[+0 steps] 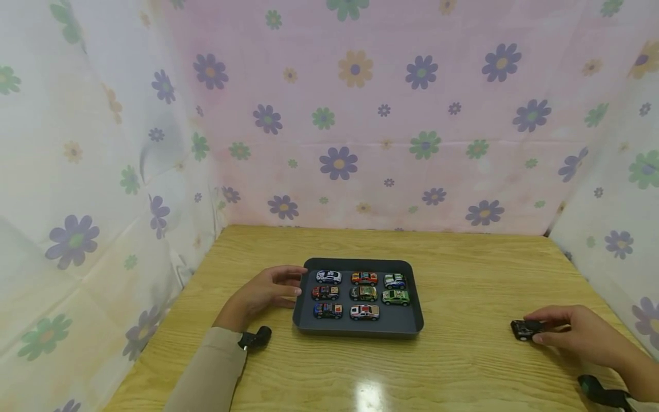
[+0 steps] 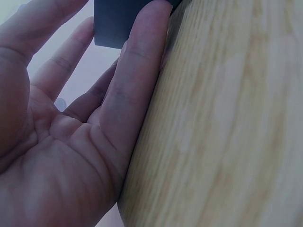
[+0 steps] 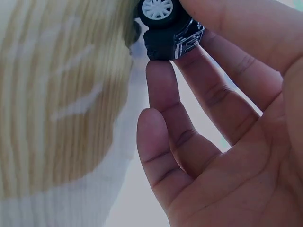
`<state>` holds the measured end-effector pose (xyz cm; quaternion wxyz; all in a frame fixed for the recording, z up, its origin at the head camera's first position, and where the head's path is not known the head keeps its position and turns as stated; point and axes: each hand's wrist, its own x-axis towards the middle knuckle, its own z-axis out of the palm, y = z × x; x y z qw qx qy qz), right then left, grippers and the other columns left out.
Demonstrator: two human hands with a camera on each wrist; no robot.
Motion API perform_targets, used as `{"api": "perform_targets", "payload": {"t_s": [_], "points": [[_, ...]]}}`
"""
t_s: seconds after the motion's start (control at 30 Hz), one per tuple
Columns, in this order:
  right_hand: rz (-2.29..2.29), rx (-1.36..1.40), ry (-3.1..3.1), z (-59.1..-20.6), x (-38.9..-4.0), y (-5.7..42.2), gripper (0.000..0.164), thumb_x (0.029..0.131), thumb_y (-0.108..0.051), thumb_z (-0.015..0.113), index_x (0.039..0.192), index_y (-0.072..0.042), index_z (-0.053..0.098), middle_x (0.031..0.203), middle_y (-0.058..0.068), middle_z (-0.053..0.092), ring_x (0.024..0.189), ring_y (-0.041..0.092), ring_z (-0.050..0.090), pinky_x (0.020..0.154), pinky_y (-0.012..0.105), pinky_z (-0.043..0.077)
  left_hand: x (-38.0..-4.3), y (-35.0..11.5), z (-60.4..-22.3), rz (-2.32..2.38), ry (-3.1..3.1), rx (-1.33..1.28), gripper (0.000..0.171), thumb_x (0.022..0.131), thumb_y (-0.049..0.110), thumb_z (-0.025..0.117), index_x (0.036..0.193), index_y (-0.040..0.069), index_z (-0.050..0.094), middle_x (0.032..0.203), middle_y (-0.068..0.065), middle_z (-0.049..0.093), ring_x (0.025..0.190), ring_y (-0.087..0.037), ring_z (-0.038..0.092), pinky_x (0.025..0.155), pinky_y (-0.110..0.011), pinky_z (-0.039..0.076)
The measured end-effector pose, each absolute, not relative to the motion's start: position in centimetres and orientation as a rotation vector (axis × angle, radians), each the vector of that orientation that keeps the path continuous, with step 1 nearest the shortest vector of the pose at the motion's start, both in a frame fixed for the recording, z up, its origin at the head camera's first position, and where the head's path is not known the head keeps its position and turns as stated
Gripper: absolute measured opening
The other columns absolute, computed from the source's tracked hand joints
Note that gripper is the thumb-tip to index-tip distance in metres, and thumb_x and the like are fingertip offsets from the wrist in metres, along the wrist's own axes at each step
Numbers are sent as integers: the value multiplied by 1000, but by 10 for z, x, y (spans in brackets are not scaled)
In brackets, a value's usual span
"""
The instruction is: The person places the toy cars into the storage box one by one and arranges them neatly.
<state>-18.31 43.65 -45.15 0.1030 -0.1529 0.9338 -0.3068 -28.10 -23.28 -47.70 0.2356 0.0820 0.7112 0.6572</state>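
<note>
A dark grey tray [image 1: 357,329] stands on the table, with several small toy cars set in rows inside it. Among them are a white car [image 1: 329,277], an orange car [image 1: 364,278], a green car [image 1: 396,297] and a white-and-red car [image 1: 364,312]. My left hand [image 1: 265,292] is at the tray's left side, its extended fingertips touching the rim and wall. Far to the right, my right hand [image 1: 576,332] pinches a black toy car [image 1: 524,329] between thumb and fingers. The right wrist view shows its white-spoked wheel [image 3: 157,8], with part of the car out of frame.
The light wooden table [image 1: 463,269] reaches back to a flowered cloth [image 1: 381,189]. Similar cloth hangs along the left side [image 1: 103,189] and the right side [image 1: 633,200]. Each wrist wears a black camera, seen on the left wrist [image 1: 254,337] and right wrist [image 1: 599,392].
</note>
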Motion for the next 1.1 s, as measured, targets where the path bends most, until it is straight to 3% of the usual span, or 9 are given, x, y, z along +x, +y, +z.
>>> {"api": "perform_targets", "payload": {"t_s": [0.43, 0.63, 1.1], "points": [[-871, -392, 2767, -437, -188, 416, 45, 94, -33, 78, 130, -9, 70, 127, 20, 70, 93, -2, 69, 72, 24, 59, -280, -232, -476, 1817, 1946, 218, 65, 89, 8, 82, 148, 10, 55, 142, -20, 58, 120, -28, 65, 90, -51, 62], [-979, -429, 2709, -430, -190, 406, 46, 95, -30, 77, 132, -4, 68, 129, 26, 67, 95, -4, 69, 71, 26, 61, -280, -232, -475, 1810, 1952, 218, 67, 88, 10, 83, 149, 10, 55, 141, -20, 59, 119, -28, 65, 89, -51, 62], [-990, -568, 2810, -414, -195, 375, 41, 93, -31, 78, 128, -12, 70, 114, 8, 75, 91, 0, 71, 70, 25, 61, -280, -233, -476, 1800, 1959, 227, 67, 89, 10, 82, 149, 11, 54, 142, -20, 58, 120, -27, 64, 89, -50, 62]]}}
